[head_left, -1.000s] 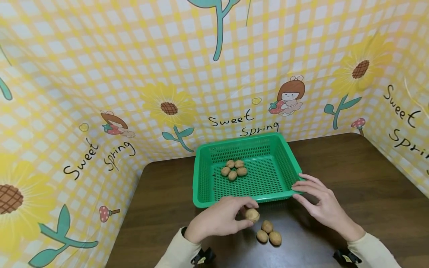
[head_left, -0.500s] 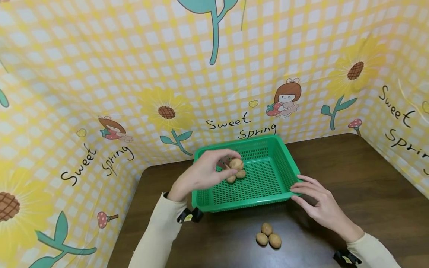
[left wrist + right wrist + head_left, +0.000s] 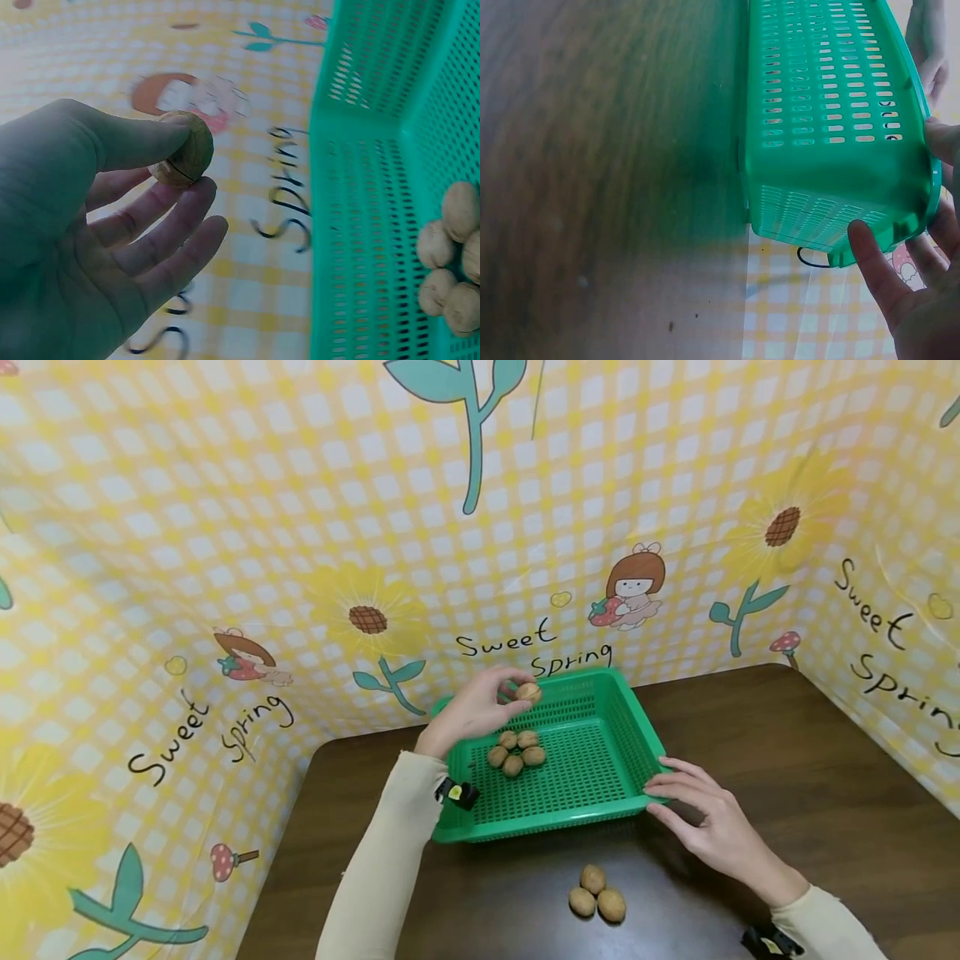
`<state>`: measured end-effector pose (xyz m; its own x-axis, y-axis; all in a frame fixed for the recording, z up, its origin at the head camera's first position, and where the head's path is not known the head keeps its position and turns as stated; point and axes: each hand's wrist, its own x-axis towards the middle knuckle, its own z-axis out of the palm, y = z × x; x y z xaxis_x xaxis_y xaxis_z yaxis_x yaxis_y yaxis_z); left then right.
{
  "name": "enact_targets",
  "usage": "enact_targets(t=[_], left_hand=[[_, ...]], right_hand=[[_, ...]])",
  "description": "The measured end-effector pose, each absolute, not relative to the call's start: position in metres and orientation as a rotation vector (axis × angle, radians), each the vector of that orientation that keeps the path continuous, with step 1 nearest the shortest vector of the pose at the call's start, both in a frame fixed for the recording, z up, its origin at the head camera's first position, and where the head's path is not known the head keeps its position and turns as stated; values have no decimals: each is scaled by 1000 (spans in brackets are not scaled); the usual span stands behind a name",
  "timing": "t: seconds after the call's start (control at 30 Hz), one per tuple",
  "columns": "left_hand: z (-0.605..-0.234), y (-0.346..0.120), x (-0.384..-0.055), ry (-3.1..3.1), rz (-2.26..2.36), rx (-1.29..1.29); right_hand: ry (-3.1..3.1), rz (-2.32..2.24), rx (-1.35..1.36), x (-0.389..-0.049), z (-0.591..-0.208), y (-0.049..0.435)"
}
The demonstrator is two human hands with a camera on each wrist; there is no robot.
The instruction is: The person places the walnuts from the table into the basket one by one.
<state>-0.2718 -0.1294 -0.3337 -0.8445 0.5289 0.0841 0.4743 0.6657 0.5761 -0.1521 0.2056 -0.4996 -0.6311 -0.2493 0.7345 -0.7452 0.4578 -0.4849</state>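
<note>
My left hand (image 3: 480, 702) pinches a walnut (image 3: 528, 693) between thumb and fingertips, raised over the back left of a green plastic basket (image 3: 570, 817). In the left wrist view the held walnut (image 3: 193, 150) shows its seam, and the lower fingers are spread behind it. Several walnuts (image 3: 513, 766) lie grouped on the basket floor at its left. My right hand (image 3: 705, 822) holds the basket's front right corner, fingers over the rim and thumb at the front. Three more walnuts (image 3: 611, 906) sit together on the table before the basket.
The dark wooden table (image 3: 757, 735) carries the basket near its back edge. A yellow checked cloth (image 3: 480, 568) with flowers and lettering hangs close behind the basket and along both sides.
My left hand has carried the walnut from in front of the basket, over the grouped walnuts, to above its back rim. The right hand stays at the corner. The head view tilts slightly.
</note>
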Motion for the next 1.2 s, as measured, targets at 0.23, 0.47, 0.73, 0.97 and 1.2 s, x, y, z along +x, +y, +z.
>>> enact_targets(t=[0.23, 0.47, 0.73, 0.97, 1.2], left_hand=[[-378, -121, -299, 2764, 854, 706], [-415, -121, -311, 2743, 731, 616], [-440, -114, -310, 2699, 736, 562], [-448, -111, -316, 2746, 609, 622], [-452, -106, -320, 2765, 518, 659]], right_hand=[[-2149, 1108, 825, -154, -499, 202], [-2135, 1116, 826, -155, -501, 199], [-2146, 1124, 813, -149, -502, 203], [-2131, 1125, 817, -151, -501, 203], [-2122, 1122, 815, -152, -500, 204]])
